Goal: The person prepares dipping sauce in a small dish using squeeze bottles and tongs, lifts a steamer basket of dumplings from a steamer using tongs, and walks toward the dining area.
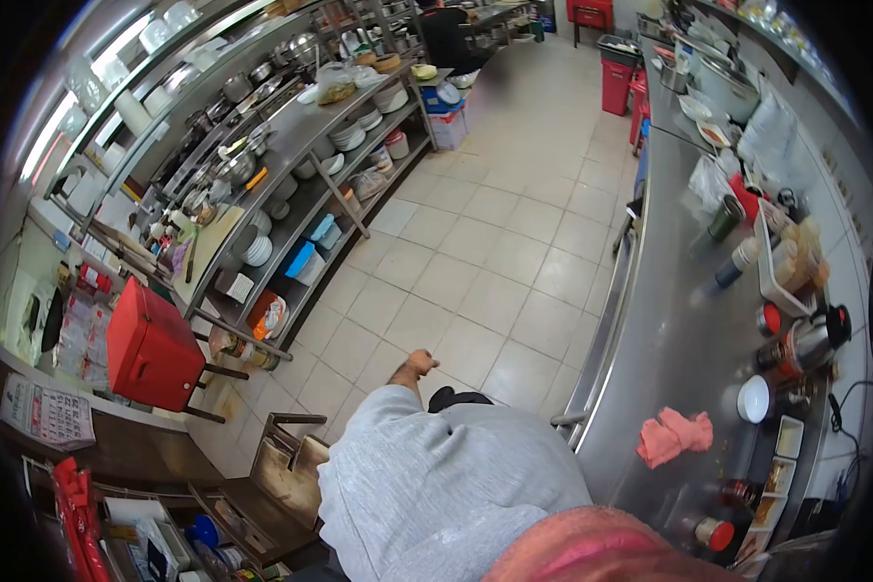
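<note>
My left hand (420,364) hangs in front of my grey sleeve (383,407), above the tiled floor (485,291). Its fingers look loosely curled, with a thumb or fingertip poking out to the right, and I see nothing in them. Below that hand, a black shoe or trouser leg (456,398) shows at the hem of my grey top (475,456). My right hand is out of sight, on the side by the steel counter (601,475). A crumpled pink cloth (674,436) lies on that counter, near a white bowl (754,399).
Steel shelving (306,145) with bowls, plates and pans runs along the left. A red box (155,344) on legs and a wooden chair (291,466) stand at near left. Bottles (737,262) and a thermos jug (805,344) line the right counter. Someone in black (446,39) is far back.
</note>
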Motion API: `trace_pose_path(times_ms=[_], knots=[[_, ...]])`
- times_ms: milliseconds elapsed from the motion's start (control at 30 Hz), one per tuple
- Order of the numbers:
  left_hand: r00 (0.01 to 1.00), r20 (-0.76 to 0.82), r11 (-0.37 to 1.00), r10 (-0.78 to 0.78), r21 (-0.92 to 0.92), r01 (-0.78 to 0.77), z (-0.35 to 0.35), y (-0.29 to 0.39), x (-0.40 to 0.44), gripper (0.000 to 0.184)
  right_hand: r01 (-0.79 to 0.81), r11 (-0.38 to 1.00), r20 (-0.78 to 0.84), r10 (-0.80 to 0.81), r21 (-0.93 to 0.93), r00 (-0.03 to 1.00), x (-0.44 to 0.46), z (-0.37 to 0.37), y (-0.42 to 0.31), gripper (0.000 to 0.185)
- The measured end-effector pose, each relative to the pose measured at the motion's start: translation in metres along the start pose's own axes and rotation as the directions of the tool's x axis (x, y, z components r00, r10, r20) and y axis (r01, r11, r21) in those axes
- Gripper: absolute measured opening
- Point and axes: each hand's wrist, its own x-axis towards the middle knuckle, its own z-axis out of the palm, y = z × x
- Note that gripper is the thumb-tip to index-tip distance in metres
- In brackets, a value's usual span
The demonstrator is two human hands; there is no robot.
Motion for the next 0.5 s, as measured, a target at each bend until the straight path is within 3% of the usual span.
trace_pose_path(times_ms=[233, 333, 400, 500], knots=[[1.000, 0.023, 0.991, 0.018, -0.137, -0.014, -0.005, -0.028, 0.040, 0.047, 0.201, 0.898, -0.131, -0.161, 0.392, 0.978, -0.065, 0.020, -0.188, 0.034], [0.992, -0.095, 0.990, 0.087, -0.105, -0.097, -0.028, -0.059, 0.066, 0.044, 0.244, 0.804, -0.123, -0.212, 0.541, 0.970, -0.116, 0.042, -0.270, 0.033], [0.972, -0.193, 0.990, 0.136, 0.060, -0.126, -0.053, -0.084, 0.078, 0.044, 0.243, 0.738, -0.095, -0.237, 0.630, 0.967, -0.157, 0.060, -0.321, 0.032], [0.957, -0.287, 0.999, 0.040, -0.008, -0.045, -0.092, -0.129, 0.086, 0.046, 0.218, 0.647, -0.033, -0.286, 0.731, 0.958, -0.234, 0.088, -0.398, 0.030]])
